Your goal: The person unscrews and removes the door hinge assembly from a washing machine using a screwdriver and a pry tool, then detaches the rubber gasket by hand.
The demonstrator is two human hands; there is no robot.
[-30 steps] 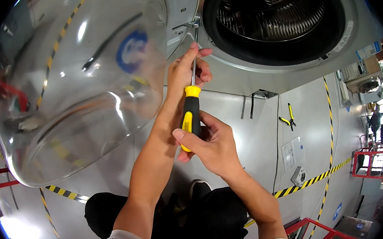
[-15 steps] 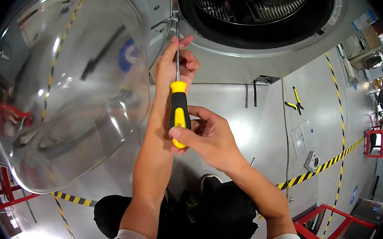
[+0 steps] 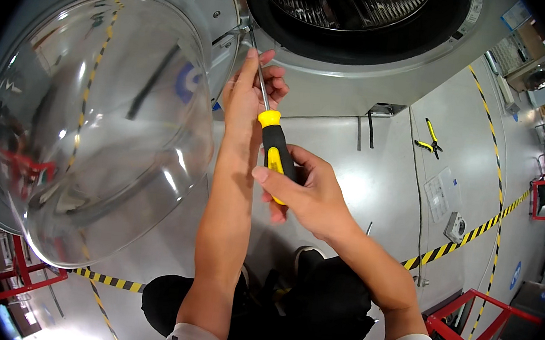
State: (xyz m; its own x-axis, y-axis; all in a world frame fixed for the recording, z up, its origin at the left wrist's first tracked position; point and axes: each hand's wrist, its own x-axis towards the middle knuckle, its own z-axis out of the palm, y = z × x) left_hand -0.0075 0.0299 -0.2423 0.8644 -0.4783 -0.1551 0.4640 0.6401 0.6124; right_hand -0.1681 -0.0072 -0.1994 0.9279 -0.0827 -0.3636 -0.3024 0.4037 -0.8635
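Head: screwdriver (image 3: 277, 141) in right grip (image 3: 311, 196)

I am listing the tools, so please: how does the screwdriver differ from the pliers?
The screwdriver is held in the right hand; the pliers lie on the floor. The screwdriver has one handle and a straight shaft, the pliers two spread handles. Both show yellow and black.

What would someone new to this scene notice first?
Probably the big clear door bowl filling the left side. Next, in the middle, the yellow-and-black screwdriver, held in the right hand, its shaft by the left hand. At the top, a shiny drum shows inside a dark ring.
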